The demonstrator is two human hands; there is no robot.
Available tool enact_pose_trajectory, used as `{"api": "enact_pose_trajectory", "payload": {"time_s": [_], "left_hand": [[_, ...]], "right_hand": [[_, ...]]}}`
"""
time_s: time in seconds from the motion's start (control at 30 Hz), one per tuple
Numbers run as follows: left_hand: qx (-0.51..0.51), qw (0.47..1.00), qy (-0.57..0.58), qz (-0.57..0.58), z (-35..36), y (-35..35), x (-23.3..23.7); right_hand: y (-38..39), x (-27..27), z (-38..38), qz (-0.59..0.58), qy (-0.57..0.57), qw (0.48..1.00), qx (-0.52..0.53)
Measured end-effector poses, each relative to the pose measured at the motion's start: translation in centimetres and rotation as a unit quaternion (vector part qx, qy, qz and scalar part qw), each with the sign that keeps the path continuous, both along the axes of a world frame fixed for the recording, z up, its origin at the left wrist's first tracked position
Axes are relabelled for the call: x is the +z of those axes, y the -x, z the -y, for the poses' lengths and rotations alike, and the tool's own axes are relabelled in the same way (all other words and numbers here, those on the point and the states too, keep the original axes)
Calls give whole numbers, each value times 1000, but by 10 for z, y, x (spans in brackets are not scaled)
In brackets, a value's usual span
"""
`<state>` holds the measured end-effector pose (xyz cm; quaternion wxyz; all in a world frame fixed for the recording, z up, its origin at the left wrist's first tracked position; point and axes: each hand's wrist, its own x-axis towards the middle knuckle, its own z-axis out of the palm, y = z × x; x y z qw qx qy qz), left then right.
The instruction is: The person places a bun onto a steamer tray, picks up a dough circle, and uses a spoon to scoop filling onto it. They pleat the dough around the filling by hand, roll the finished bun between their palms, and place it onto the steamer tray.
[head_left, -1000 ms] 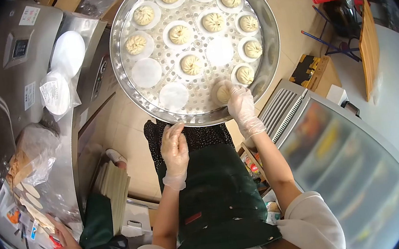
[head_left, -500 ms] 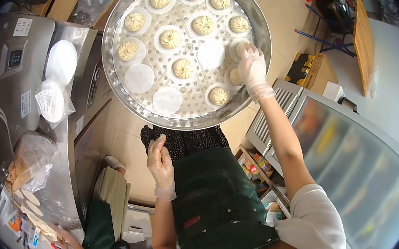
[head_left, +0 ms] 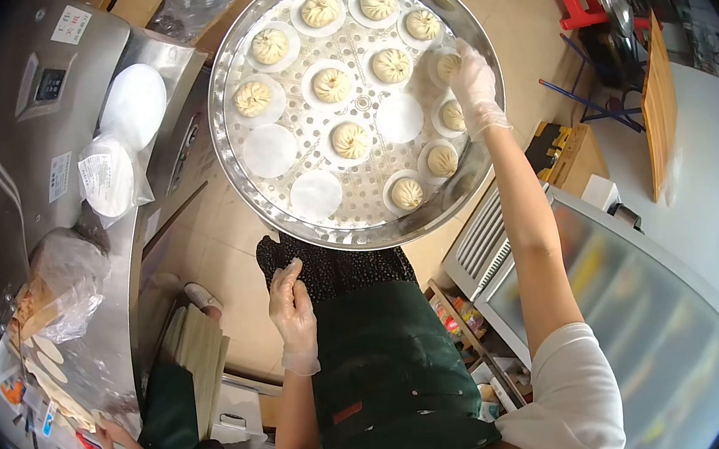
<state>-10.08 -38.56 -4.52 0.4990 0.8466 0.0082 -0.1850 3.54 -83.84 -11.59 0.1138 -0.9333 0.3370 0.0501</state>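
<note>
You are filling the round perforated steel steamer tray (head_left: 353, 241), which takes up the upper middle of the frame. Twelve pleated white buns are sitting on their white paper rounds, among them the bun at the tray's lower edge (head_left: 407, 192). Three bare paper rounds are waiting: one at centre right (head_left: 399, 118), one at lower left (head_left: 269, 150) and one near the lower rim (head_left: 315, 196). So I am judging most of the tray as loaded, with those three spots left.

Your gloved right hand (head_left: 475, 87) is reaching along the tray's right edge, its fingers lying over the bun by the right rim (head_left: 448, 65). I cannot tell whether it is pinching that bun or only touching it. Your gloved left hand (head_left: 292, 307) is hanging half-curled in front of your dark green apron (head_left: 392, 354), just below the tray, with nothing visible in it.

Compared with a second ago, the number of buns and of bare rounds is staying the same. Your right hand is now working further up the right edge, having left the bun at the lower edge. Your left hand is sitting lower, further from the rim.
</note>
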Motion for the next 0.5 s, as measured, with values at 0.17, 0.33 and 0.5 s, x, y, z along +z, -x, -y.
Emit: {"api": "enact_pose_trajectory", "payload": {"time_s": [0.17,0.33,0.5], "left_hand": [[16,1000,-7,-9,-5,-3,-2],[10,1000,-15,10,-12,-5,-8],[31,999,-19,3,-12,-9,-8]], "right_hand": [[-50,-10,3,136,-113,983,-59],[-81,-16,-1,156,-74,985,-11],[-118,-25,-21,135,-138,981,4]]}}
